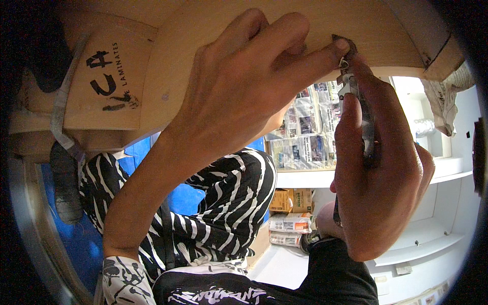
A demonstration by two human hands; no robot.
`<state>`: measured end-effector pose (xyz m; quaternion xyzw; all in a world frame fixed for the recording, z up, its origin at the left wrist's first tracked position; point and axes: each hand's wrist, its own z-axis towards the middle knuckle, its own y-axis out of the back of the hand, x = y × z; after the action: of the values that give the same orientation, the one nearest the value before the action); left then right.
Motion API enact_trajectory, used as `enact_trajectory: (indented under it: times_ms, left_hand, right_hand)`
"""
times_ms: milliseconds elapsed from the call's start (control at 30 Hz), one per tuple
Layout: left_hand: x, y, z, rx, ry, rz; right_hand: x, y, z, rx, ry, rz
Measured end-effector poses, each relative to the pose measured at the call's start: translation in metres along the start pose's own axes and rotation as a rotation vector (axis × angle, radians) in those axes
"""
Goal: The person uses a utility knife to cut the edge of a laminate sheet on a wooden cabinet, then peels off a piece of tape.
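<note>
My left hand reaches up from the lower left across a wooden panel. Its fingers are bent, and the index fingertip presses on a small dark curved piece at the panel's lower edge; the thumb is hidden. A metal hand tool that looks like pliers is wrapped in my right hand. The silvery head of the tool points up, close beneath the left fingertip. A short thin yellowish strand shows between the fingertip and the tool head.
At left, a wooden box side carries dark lettering, with a grey strap hanging beside it. Below are black-and-white patterned trousers, a newspaper-covered surface, white ledges, an orange-brown carton and white packages.
</note>
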<state>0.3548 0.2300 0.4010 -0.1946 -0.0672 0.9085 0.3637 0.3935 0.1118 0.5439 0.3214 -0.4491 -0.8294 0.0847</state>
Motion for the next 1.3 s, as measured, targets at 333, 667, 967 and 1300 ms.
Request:
enact_trajectory:
  times_ms: [333,667,967,1300]
  left_hand:
    - [-0.004,0.005,0.002,0.016,0.031,-0.011]
    - [-0.015,0.019,0.015,0.011,0.099,-0.016]
    - [-0.001,-0.005,-0.007,-0.086,0.062,-0.087]
    - [-0.036,0.069,-0.016,0.084,0.171,0.093]
  right_hand:
    - [-0.030,-0.009,-0.009,-0.024,-0.056,-0.091]
    - [-0.019,-0.006,-0.005,-0.002,-0.033,-0.065]
    - [-0.025,-0.015,-0.005,0.023,-0.030,-0.001]
    - [-0.040,-0.033,-0.030,0.118,0.134,0.342]
